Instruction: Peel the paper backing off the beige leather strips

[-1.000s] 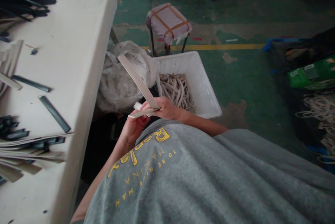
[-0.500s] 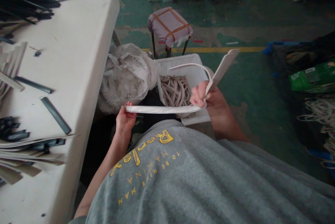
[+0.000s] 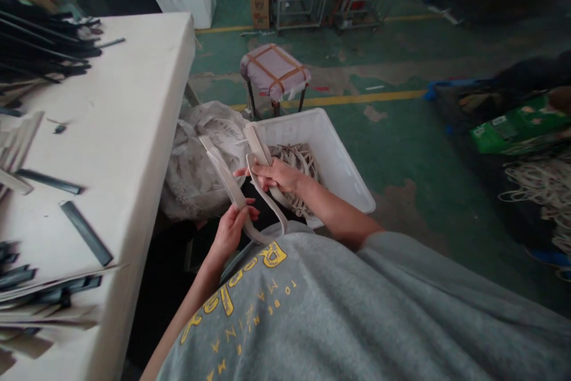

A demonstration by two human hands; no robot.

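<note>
In front of my shirt, my left hand point(image 3: 232, 225) is closed around a pale strap point(image 3: 226, 174), whose one end sticks up past the fingers. The strap loops down against my shirt and back up toward my other hand. My right hand point(image 3: 279, 176), close by on the right, grips a part of the strap together with a folded bundle of pale straps point(image 3: 257, 144) that points upward. Beneath the right forearm stands a white plastic bin point(image 3: 343, 155) holding many loose, tangled pale straps point(image 3: 301, 161).
A white table point(image 3: 134, 90) on the left carries dark strips point(image 3: 87, 232) and pale strips. A translucent bag point(image 3: 191, 161) leans beside the bin. Beyond stands a padded stool point(image 3: 276, 69). To the right are a green package point(image 3: 513, 125) and tangled cords point(image 3: 542, 191).
My right hand has come left and nearer my left hand. The strap that was stretched straight between them now hangs in a loop. The view has tilted up somewhat.
</note>
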